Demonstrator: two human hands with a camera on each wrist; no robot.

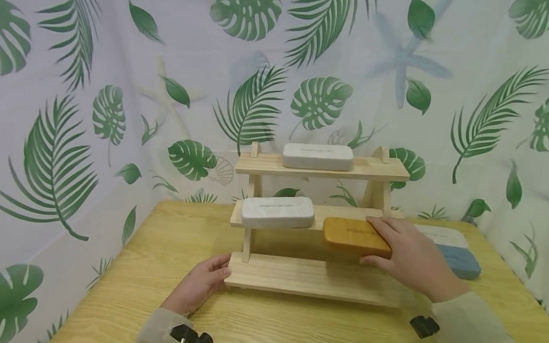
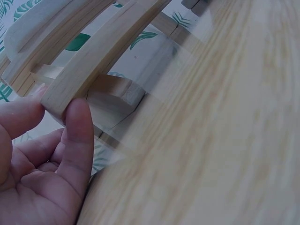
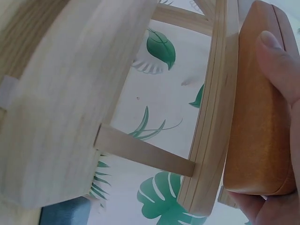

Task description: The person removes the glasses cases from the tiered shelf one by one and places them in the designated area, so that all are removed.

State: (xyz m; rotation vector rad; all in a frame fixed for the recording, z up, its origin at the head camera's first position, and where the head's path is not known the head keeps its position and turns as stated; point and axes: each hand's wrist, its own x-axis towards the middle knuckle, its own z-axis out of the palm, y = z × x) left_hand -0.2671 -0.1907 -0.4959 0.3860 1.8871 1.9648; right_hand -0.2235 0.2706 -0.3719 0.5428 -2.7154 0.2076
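Observation:
A three-tier wooden rack [image 1: 316, 279] stands on the table. My right hand [image 1: 383, 243] grips an orange-brown case [image 1: 349, 234] at the right end of the middle tier, fingers on top and thumb on its front edge. In the right wrist view the orange-brown case [image 3: 255, 122] lies against the tier's edge [image 3: 215, 108] with a fingertip [image 3: 276, 51] on it. My left hand [image 1: 207, 280] holds the left end of the bottom board; the left wrist view shows thumb [image 2: 77, 126] and a finger pinching that board's corner [image 2: 93, 61]. A white case [image 1: 277, 212] lies on the middle tier's left.
Another white case [image 1: 318, 157] sits on the top tier. On the table to the right of the rack lie a blue case [image 1: 462, 263] and a white case [image 1: 447, 236]. Leaf-print cloth walls close in the table [image 1: 129, 287] on three sides.

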